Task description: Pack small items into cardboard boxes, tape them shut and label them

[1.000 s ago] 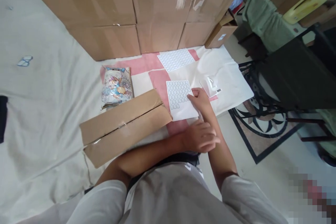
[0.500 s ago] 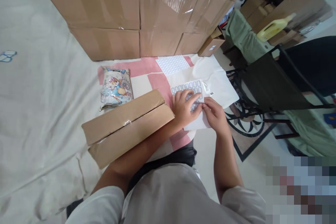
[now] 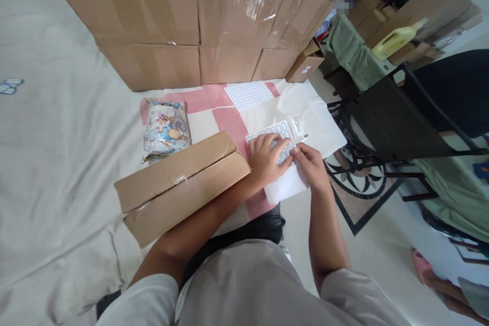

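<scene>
On the cloth in front of me lies a sheet of labels (image 3: 280, 126), white with rows of blue-outlined rounded rectangles. My left hand (image 3: 267, 159) rests across it, fingers spread and palm down, covering part of the rows. At the sheet's right edge, my right hand (image 3: 310, 164) pinches with thumb and fingers close to my left thumb. Whether a single label is between them is too small to tell. White paper (image 3: 284, 188) shows below the hands. A long taped cardboard box (image 3: 183, 183) lies alongside my left forearm.
Stacked, taped cardboard boxes (image 3: 153, 15) rise at the back. A printed plastic package (image 3: 167, 127) lies left, and another patterned sheet (image 3: 249, 94) lies farther back. A small open carton (image 3: 304, 63) stands by the stack. A dark folding chair (image 3: 385, 122) and another person's foot (image 3: 422, 265) are right.
The label sheet and the white paper have shifted slightly toward me under my hands. Both hands keep nearly the same place. Another person's foot and leg now show at the lower right.
</scene>
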The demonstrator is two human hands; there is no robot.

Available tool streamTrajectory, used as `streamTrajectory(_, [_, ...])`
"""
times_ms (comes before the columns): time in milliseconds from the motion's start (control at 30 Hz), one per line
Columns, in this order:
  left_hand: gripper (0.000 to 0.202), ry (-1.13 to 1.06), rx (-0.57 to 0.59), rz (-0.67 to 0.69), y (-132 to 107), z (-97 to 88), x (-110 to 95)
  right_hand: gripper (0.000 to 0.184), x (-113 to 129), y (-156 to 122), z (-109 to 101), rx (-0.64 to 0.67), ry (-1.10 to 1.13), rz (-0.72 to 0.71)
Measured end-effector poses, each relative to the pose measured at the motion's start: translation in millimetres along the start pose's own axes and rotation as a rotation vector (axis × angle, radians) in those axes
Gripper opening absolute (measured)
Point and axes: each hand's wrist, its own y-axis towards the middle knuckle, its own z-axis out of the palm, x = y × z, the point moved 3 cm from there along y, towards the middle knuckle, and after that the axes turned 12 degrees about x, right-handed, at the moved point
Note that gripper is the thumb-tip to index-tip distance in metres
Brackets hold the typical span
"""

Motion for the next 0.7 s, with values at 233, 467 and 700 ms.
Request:
streamTrajectory(233, [0.041,0.046,-0.025,0.017,0,-1.6,1,0.032,8,1,1,0.063,-0.118,-0.086])
streamTrajectory(467, [0.025,0.070,0.000,0.128,1,3.2,4,0.023,15,-5,-4,0.157,-0.356,-0.265])
streamTrajectory(700, [0.028,0.085,0.097,0.260,0,8.4,4,0.025,22,-11,-6,0.248,-0.458,-0.302])
